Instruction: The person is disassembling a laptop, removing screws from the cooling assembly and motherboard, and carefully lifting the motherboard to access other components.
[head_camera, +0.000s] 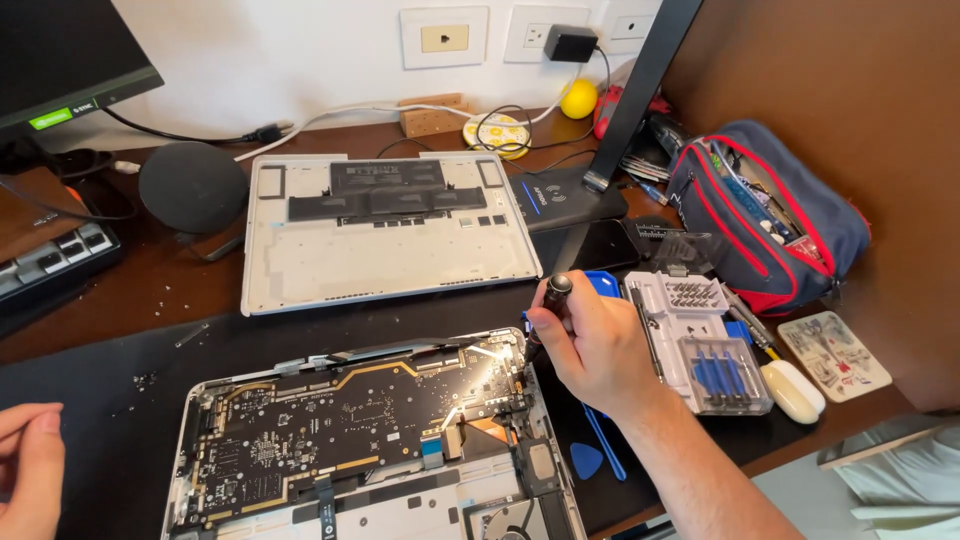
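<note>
An opened silver laptop (545, 470) lies at the near edge of a black mat, its dark circuit board (350, 420) exposed. My right hand (600, 350) grips a small black screwdriver (553, 296) upright, its tip down at the board's top right corner. My left hand (30, 465) rests at the far left edge of the view, fingers loosely curled, holding nothing that I can see. The laptop's removed bottom cover (380, 250) lies inside-up behind the open machine.
A white bit and tool kit (690, 320) sits right of my hand, with blue pry tools (600, 450) on the mat. A navy and red pouch (780, 215), a black lamp stand (640, 90), a round black disc (193, 185) and a monitor (60, 60) ring the desk.
</note>
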